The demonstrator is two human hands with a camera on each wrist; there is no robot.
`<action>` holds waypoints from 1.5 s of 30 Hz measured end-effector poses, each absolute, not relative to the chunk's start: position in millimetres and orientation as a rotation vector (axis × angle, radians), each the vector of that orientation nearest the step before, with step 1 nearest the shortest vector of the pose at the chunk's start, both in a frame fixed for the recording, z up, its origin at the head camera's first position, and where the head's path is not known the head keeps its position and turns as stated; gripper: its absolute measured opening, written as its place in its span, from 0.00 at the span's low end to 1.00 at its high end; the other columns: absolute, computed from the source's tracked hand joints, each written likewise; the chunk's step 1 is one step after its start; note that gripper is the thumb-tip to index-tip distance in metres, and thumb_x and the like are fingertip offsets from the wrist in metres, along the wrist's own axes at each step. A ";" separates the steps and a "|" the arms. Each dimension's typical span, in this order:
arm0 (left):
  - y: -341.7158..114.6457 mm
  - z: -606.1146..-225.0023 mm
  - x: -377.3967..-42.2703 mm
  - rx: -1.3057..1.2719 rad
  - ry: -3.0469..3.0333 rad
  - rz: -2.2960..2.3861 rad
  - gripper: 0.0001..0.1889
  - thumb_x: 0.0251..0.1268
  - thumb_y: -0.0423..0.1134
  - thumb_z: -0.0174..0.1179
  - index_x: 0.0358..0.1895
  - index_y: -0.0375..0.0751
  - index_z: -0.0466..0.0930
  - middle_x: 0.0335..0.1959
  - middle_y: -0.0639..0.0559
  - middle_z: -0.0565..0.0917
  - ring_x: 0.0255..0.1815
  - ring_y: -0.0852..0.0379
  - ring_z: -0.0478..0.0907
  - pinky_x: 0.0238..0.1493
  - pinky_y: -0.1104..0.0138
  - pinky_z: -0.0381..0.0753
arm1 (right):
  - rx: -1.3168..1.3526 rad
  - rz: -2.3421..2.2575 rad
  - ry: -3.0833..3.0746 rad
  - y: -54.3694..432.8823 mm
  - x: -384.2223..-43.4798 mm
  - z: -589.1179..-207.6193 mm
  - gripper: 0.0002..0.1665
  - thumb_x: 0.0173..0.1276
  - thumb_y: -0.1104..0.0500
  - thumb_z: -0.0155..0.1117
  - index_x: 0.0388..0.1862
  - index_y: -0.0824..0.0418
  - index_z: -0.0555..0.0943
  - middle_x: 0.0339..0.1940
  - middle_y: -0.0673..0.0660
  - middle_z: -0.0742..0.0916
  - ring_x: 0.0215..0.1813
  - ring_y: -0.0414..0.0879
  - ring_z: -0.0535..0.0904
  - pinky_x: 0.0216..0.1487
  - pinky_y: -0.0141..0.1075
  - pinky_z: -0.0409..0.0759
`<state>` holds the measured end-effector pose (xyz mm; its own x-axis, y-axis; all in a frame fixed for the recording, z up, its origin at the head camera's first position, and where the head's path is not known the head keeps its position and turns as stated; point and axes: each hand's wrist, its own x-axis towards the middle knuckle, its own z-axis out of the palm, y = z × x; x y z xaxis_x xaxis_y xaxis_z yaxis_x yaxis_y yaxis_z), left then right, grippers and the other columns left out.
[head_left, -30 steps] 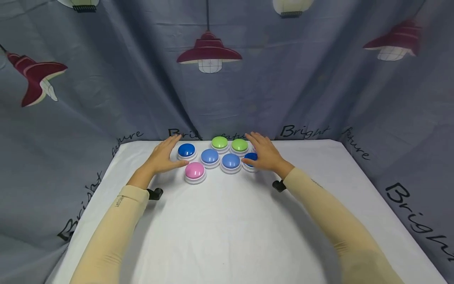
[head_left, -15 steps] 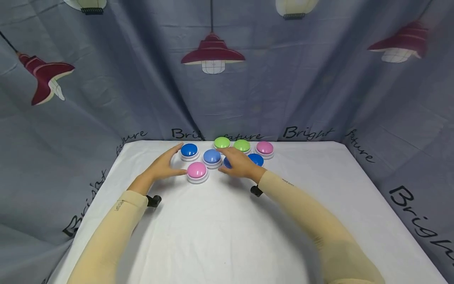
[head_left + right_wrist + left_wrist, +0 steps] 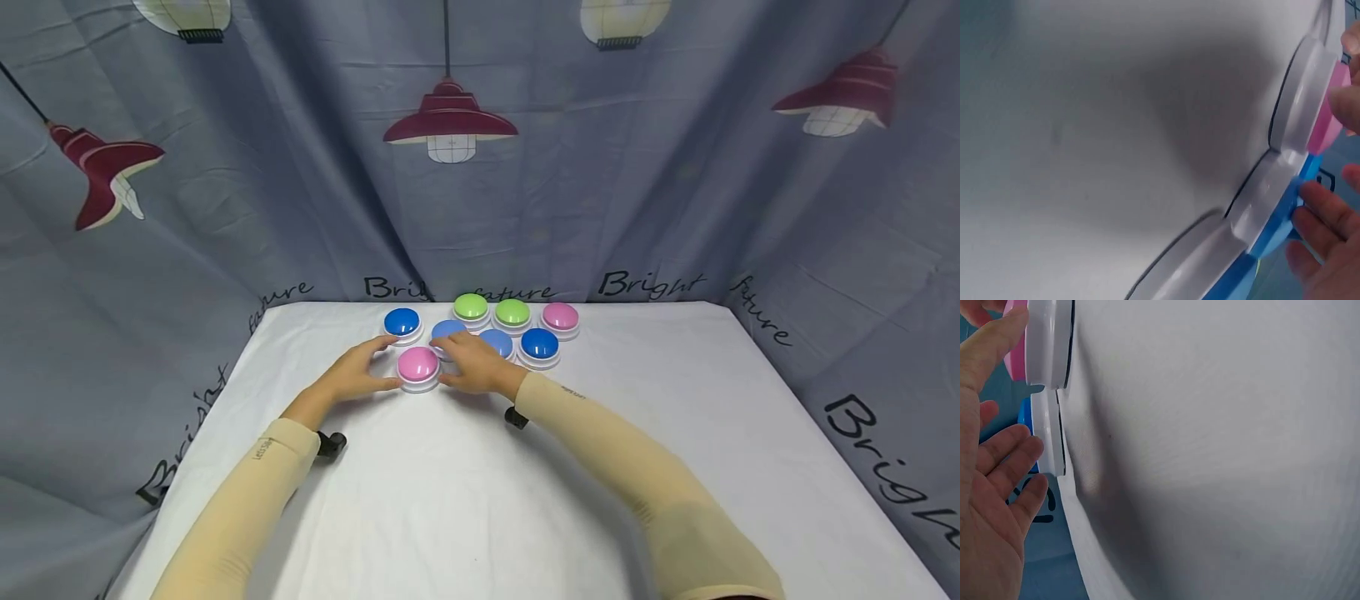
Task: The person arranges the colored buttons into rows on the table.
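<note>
A pink dome button point(image 3: 417, 364) on a round white base stands nearest the front of a group on the white table. At its left is my left hand point(image 3: 352, 371), thumb tip at the base's rim, fingers stretched toward the dark blue button point(image 3: 402, 322) behind. From the right comes my right hand point(image 3: 474, 364), its thumb close to the pink button. Its fingers reach over a light blue button point(image 3: 447, 328), partly hidden by them. In the right wrist view, the right thumb point(image 3: 1346, 106) overlaps the pink dome. Neither hand grips anything.
Behind and right stand a second light blue button point(image 3: 497, 342), another dark blue button point(image 3: 539, 342), two green buttons point(image 3: 471, 306) and a second pink button point(image 3: 560, 316). A grey curtain point(image 3: 630, 217) with printed lamps hangs along the table's back edge.
My right hand has moved left from the right-hand dark blue button, across the light blue ones, to the front pink button. My left hand has drawn slightly nearer, its fingers lower beside that button.
</note>
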<state>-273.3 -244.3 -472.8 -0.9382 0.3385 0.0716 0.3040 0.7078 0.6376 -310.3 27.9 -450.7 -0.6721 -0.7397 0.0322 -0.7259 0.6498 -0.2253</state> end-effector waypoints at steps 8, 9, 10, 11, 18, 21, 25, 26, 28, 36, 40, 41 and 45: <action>-238.7 -484.3 -275.1 0.599 2.854 1.049 0.43 0.53 0.47 0.76 0.72 0.41 0.65 0.68 0.44 0.73 0.69 0.46 0.68 0.70 0.51 0.63 | -1.218 -0.270 2.814 15.5 -305.8 -458.3 0.38 0.69 0.46 0.66 0.73 0.56 0.65 0.65 0.57 0.78 0.63 0.51 0.71 0.66 0.44 0.69; -237.6 -485.3 -275.5 0.604 2.850 1.051 0.42 0.53 0.46 0.76 0.71 0.41 0.66 0.68 0.44 0.73 0.69 0.46 0.68 0.70 0.51 0.63 | -1.214 -0.274 2.807 14.3 -305.2 -459.1 0.38 0.69 0.47 0.66 0.73 0.56 0.65 0.65 0.57 0.78 0.63 0.51 0.72 0.67 0.44 0.70; -236.7 -486.1 -275.7 0.614 2.847 1.052 0.42 0.53 0.45 0.76 0.71 0.41 0.66 0.67 0.43 0.74 0.68 0.46 0.69 0.70 0.51 0.63 | -1.213 -0.282 2.800 13.1 -304.7 -459.8 0.38 0.69 0.47 0.66 0.73 0.57 0.65 0.65 0.57 0.78 0.63 0.51 0.73 0.66 0.44 0.70; -235.7 -487.0 -275.9 0.612 2.843 1.055 0.41 0.54 0.45 0.76 0.71 0.41 0.67 0.66 0.44 0.75 0.68 0.46 0.69 0.70 0.52 0.64 | -1.211 -0.295 2.790 12.0 -304.1 -460.2 0.38 0.69 0.48 0.66 0.73 0.57 0.65 0.65 0.57 0.79 0.63 0.52 0.73 0.66 0.44 0.71; -230.6 -491.7 -276.6 0.642 2.829 1.106 0.36 0.55 0.41 0.75 0.67 0.43 0.71 0.60 0.48 0.79 0.63 0.50 0.73 0.68 0.54 0.67 | -1.204 -0.396 2.774 7.9 -302.5 -463.3 0.37 0.68 0.52 0.69 0.71 0.58 0.67 0.63 0.58 0.80 0.63 0.52 0.75 0.66 0.44 0.72; -229.1 -492.0 -275.1 0.655 2.830 1.120 0.35 0.55 0.41 0.75 0.67 0.44 0.72 0.59 0.49 0.80 0.62 0.51 0.74 0.67 0.52 0.68 | -1.186 -0.428 2.772 7.8 -301.7 -464.4 0.37 0.67 0.52 0.69 0.71 0.57 0.68 0.63 0.57 0.80 0.64 0.52 0.75 0.66 0.43 0.72; -227.0 -490.2 -270.3 0.669 2.801 1.147 0.34 0.54 0.41 0.75 0.66 0.44 0.73 0.58 0.50 0.80 0.61 0.51 0.75 0.67 0.52 0.69 | -1.187 -0.452 2.765 10.1 -298.7 -465.6 0.36 0.66 0.52 0.70 0.70 0.57 0.69 0.63 0.55 0.80 0.64 0.50 0.75 0.66 0.41 0.72; -226.5 -489.9 -268.9 0.676 2.797 1.147 0.34 0.54 0.41 0.76 0.66 0.44 0.73 0.58 0.51 0.81 0.61 0.52 0.75 0.67 0.53 0.69 | -1.193 -0.455 2.765 11.2 -297.3 -465.7 0.36 0.66 0.52 0.71 0.70 0.57 0.69 0.62 0.55 0.80 0.64 0.50 0.75 0.66 0.41 0.72; -225.3 -489.0 -266.2 0.713 2.791 1.144 0.34 0.53 0.41 0.76 0.66 0.44 0.74 0.57 0.52 0.81 0.60 0.53 0.75 0.66 0.54 0.70 | -1.210 -0.456 2.767 13.9 -293.4 -465.2 0.35 0.66 0.52 0.71 0.69 0.57 0.70 0.62 0.55 0.81 0.64 0.49 0.75 0.65 0.40 0.72; -218.4 -482.4 -249.5 0.801 2.772 1.076 0.35 0.52 0.45 0.77 0.65 0.46 0.74 0.56 0.56 0.81 0.59 0.57 0.76 0.64 0.57 0.72 | -1.247 -0.478 2.771 29.7 -267.3 -458.3 0.35 0.65 0.51 0.71 0.67 0.58 0.71 0.60 0.56 0.82 0.62 0.50 0.76 0.63 0.42 0.74; -211.8 -477.4 -237.3 0.834 2.783 1.030 0.35 0.52 0.46 0.77 0.65 0.46 0.74 0.57 0.57 0.80 0.58 0.58 0.76 0.64 0.59 0.73 | -1.250 -0.505 2.777 37.7 -252.9 -459.0 0.36 0.65 0.51 0.72 0.68 0.58 0.71 0.58 0.56 0.82 0.60 0.49 0.76 0.63 0.41 0.74; -210.4 -476.2 -234.2 0.845 2.791 1.025 0.35 0.52 0.46 0.77 0.65 0.46 0.74 0.57 0.57 0.80 0.57 0.59 0.76 0.63 0.59 0.73 | -1.247 -0.510 2.780 39.2 -249.4 -458.9 0.36 0.65 0.50 0.72 0.68 0.57 0.70 0.58 0.55 0.82 0.60 0.48 0.76 0.62 0.41 0.74; -205.4 -474.4 -223.5 0.920 2.822 1.017 0.36 0.51 0.48 0.77 0.65 0.45 0.75 0.57 0.57 0.81 0.55 0.60 0.77 0.60 0.60 0.76 | -1.240 -0.524 2.785 46.5 -236.5 -455.8 0.36 0.64 0.50 0.72 0.68 0.57 0.70 0.57 0.54 0.82 0.60 0.48 0.76 0.62 0.40 0.75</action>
